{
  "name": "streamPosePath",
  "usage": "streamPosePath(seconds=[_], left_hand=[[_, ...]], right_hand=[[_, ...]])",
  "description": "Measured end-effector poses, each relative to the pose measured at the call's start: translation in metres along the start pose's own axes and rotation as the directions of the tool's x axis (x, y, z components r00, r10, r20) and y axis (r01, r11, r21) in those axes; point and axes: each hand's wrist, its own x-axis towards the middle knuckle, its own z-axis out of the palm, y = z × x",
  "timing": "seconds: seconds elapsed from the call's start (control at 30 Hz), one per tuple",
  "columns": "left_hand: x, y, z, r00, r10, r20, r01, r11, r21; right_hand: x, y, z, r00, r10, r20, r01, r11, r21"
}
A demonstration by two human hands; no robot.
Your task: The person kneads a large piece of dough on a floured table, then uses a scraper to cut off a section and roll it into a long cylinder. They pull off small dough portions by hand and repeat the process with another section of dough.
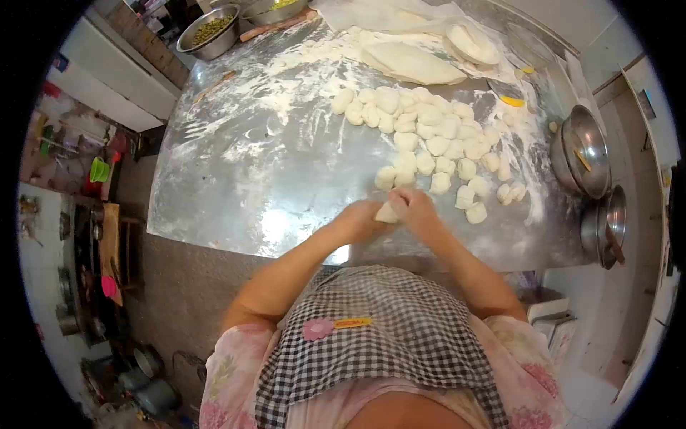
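Observation:
Near the front edge of the floured metal table (207,171), my left hand (359,220) is closed around a small piece of pale dough (386,213). My right hand (414,206) grips the same piece from the other side, its fingers pinched together at the top. Just beyond my hands lie several round dough pieces (405,141), some touching or overlapping, others apart toward the right. A large flat slab of dough (411,63) rests farther back, beside a rounder dough mass (471,44).
Metal bowls with green filling (209,33) stand at the back left. On the right are stacked metal bowls (587,151) and a scraper with a yellow handle (511,101). A thin stick (213,87) lies at the left. Translucent sheeting covers part of the back.

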Motion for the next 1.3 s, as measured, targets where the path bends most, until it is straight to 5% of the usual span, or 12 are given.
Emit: streamPosePath(seconds=[0.07, 0.2, 0.33, 0.53, 0.63, 0.9, 1.0, 1.1, 1.13, 1.2, 1.23, 1.3], left_hand=[[0.009, -0.025, 0.029, 0.97, 0.218, -0.106, -0.239, 0.929, -0.281], [0.001, -0.019, 0.043, 0.968, 0.096, 0.232, 0.118, 0.643, -0.756], [0.003, -0.004, 0.045, 0.981, 0.045, 0.191, 0.101, 0.721, -0.686], [0.0, 0.021, 0.072, 0.998, 0.005, 0.069, 0.061, 0.39, -0.919], [-0.007, 0.037, 0.071, 0.998, -0.057, 0.029, 0.049, 0.39, -0.92], [-0.011, 0.041, 0.085, 0.992, -0.124, 0.032, 0.09, 0.493, -0.866], [-0.021, 0.058, 0.083, 0.991, 0.035, -0.128, -0.083, 0.916, -0.392], [-0.032, 0.12, 0.056, 0.811, 0.583, -0.046, -0.58, 0.812, 0.072], [-0.018, 0.118, 0.046, 0.748, 0.611, -0.26, -0.576, 0.792, 0.203], [0.003, 0.101, 0.034, 0.496, 0.621, -0.606, -0.455, 0.781, 0.427], [0.007, 0.082, 0.034, 0.571, 0.57, -0.59, -0.363, 0.82, 0.442], [0.013, 0.034, 0.048, 0.692, 0.432, -0.579, -0.16, 0.873, 0.46]], right_hand=[[-0.011, 0.003, 0.004, 0.981, -0.19, -0.021, 0.179, 0.952, -0.248], [-0.016, 0.006, -0.007, 0.995, -0.099, -0.016, 0.097, 0.989, -0.114], [-0.029, -0.017, -0.025, 0.892, -0.446, 0.071, 0.45, 0.861, -0.238], [-0.028, 0.016, -0.036, 0.991, -0.036, 0.133, 0.019, 0.992, 0.127], [-0.035, -0.003, -0.05, 0.945, -0.268, 0.188, 0.273, 0.962, -0.003], [-0.046, 0.02, -0.048, 0.96, -0.218, 0.174, 0.224, 0.974, -0.016], [-0.025, 0.047, -0.05, 0.933, -0.334, 0.131, 0.356, 0.908, -0.22], [0.019, 0.055, -0.068, 0.864, -0.499, 0.06, 0.447, 0.708, -0.546], [0.027, 0.052, -0.07, 0.802, -0.595, -0.049, 0.511, 0.727, -0.458], [0.012, 0.028, -0.064, 0.969, -0.234, -0.074, 0.245, 0.914, 0.324], [-0.003, 0.014, -0.058, 0.998, -0.048, 0.043, 0.01, 0.774, 0.633], [-0.018, -0.007, -0.052, 0.897, 0.245, 0.368, -0.418, 0.74, 0.527]])
